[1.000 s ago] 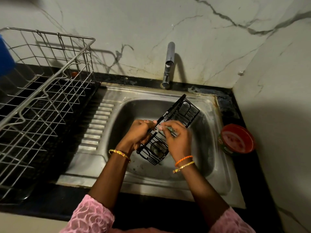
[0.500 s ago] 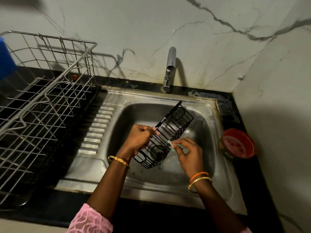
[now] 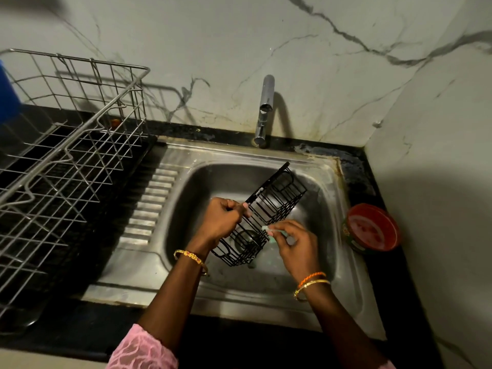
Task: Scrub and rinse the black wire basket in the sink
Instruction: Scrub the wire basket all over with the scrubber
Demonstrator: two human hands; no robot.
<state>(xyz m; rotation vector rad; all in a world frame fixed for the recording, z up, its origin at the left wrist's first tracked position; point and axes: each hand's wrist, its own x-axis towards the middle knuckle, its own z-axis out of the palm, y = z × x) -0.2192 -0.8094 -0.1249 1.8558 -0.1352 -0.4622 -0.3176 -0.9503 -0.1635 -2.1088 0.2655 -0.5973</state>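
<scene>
Gripping the black wire basket (image 3: 266, 214) by its rim with my curled left hand (image 3: 222, 218) over the sink (image 3: 186, 262), my right hand (image 3: 294, 243) pinches a pale scrubber (image 3: 269, 231) against its side.

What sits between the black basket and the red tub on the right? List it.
In the head view, only the right hand with its pale scrubber, then bare sink wall and rim, separate the black basket from the red tub.

— What's behind?
— White marble walls (image 3: 332, 83) with grey veins, meeting in the far right corner.
— And below?
— A black surface (image 3: 394, 275), dimly lit, shadowed on the right.
</scene>
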